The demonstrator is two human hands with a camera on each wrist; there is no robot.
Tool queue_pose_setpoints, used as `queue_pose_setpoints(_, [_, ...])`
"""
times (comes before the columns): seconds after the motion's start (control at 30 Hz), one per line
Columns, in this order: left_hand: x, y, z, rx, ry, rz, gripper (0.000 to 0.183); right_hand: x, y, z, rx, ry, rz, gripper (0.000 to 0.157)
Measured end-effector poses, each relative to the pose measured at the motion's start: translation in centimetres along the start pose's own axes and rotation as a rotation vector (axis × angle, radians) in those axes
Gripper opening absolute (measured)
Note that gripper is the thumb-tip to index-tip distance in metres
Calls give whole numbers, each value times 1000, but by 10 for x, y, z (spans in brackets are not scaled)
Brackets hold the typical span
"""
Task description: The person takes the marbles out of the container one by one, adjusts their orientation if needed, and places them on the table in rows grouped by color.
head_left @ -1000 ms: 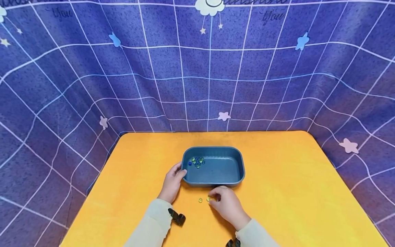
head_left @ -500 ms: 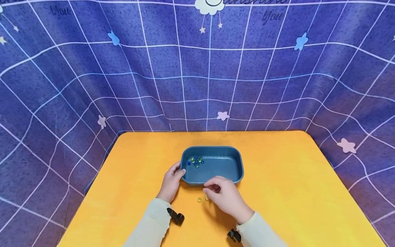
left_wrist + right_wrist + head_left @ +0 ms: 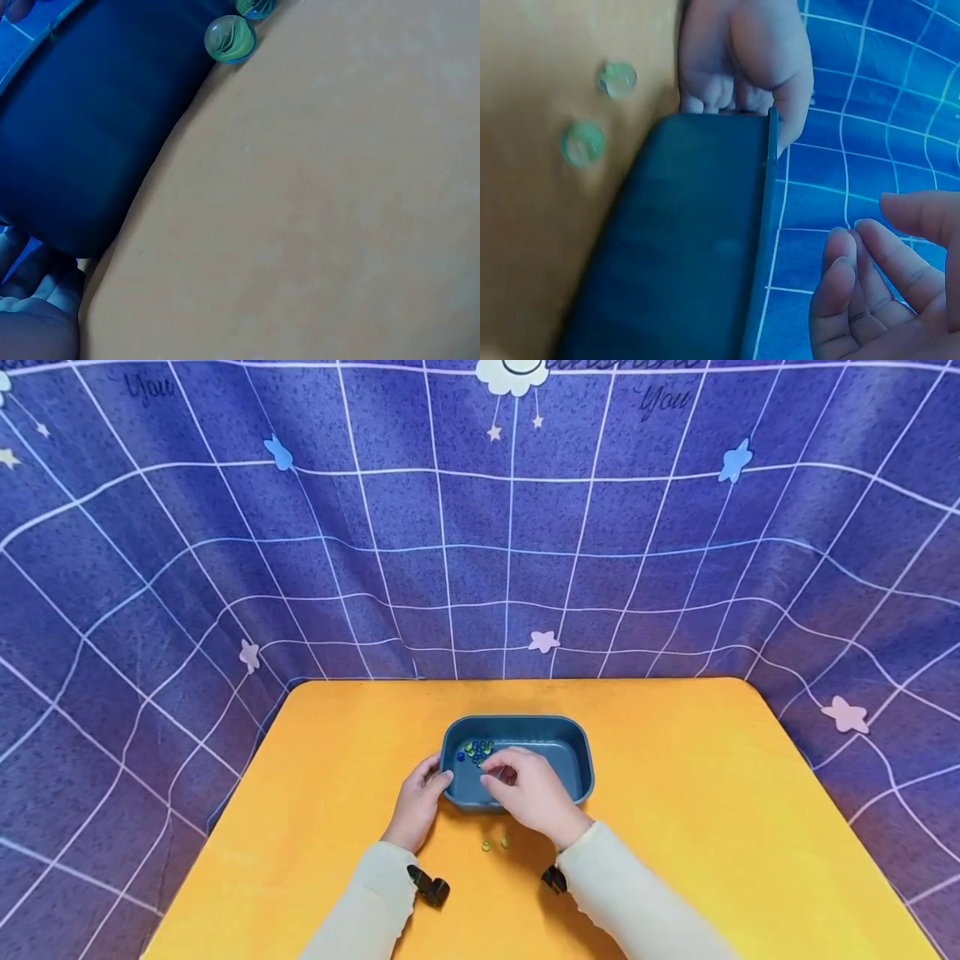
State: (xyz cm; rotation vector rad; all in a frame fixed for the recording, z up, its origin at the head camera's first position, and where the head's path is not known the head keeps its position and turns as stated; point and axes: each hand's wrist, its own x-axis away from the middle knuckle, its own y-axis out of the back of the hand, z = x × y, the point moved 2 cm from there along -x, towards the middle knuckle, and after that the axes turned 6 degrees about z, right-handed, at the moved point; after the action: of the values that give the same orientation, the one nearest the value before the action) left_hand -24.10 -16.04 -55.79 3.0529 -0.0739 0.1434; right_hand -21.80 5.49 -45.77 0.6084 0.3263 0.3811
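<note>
A dark blue rectangular tray (image 3: 517, 810) stands on the orange table. My left hand (image 3: 414, 806) grips its left end, thumb over the rim and fingers along the outside wall. Over the tray's front part hovers my right hand (image 3: 534, 793), its thumb and fingertips apart. No object shows between those fingers (image 3: 840, 289) in the right wrist view. Several blue and yellow-green glass marbles (image 3: 471, 749) lie in the tray's left part. Two clear marbles with green-yellow swirls, a left one (image 3: 486, 846) and a right one (image 3: 504, 842), rest on the table before the tray.
The orange table (image 3: 735, 827) extends to both sides of the tray. A blue-purple curtain (image 3: 480, 577) with white grid lines and stars hangs behind and beside it. Black wrist cameras are strapped at both sleeves.
My right hand has moved from beside the right-hand table marble, up past the front rim, to over the tray. The left hand keeps its grip; both table marbles stay put.
</note>
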Motion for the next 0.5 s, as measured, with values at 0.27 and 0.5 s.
queue_pose_setpoints(0.27, [9,-4,-18,7,25,12,50,-25,2,0,41,-52,59,17])
queue_pose_setpoints(0.5, [16,-5,-32,21,29,36,50,-43,-4,-12,33,-78,102,14])
